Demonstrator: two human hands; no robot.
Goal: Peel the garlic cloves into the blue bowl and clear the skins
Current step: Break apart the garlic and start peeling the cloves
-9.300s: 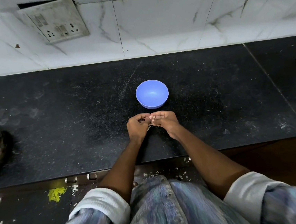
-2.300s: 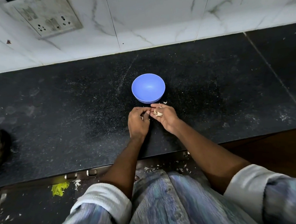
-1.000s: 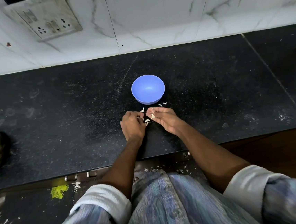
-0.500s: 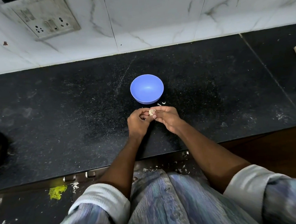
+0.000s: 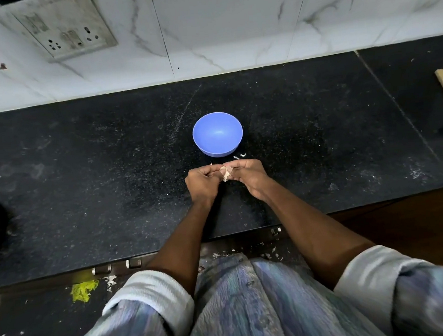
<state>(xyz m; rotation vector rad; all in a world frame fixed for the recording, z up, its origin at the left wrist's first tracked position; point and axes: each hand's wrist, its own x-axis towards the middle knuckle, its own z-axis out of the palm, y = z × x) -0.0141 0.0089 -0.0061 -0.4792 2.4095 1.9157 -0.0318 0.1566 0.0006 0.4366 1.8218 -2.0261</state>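
Head view: our left hand point(image 5: 201, 182) and right hand point(image 5: 249, 174) pinch one garlic clove point(image 5: 225, 171) near the blue bowl point(image 5: 217, 134), mid-countertop point(image 5: 81, 181).

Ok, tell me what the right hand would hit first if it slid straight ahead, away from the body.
Probably the skin scraps lying just beyond the right hand, then the near right wall of the blue bowl. The bowl sits slightly left of that line, so it may only be clipped.

One blue bowl point(image 5: 217, 134), one garlic clove point(image 5: 225, 171), two hands.
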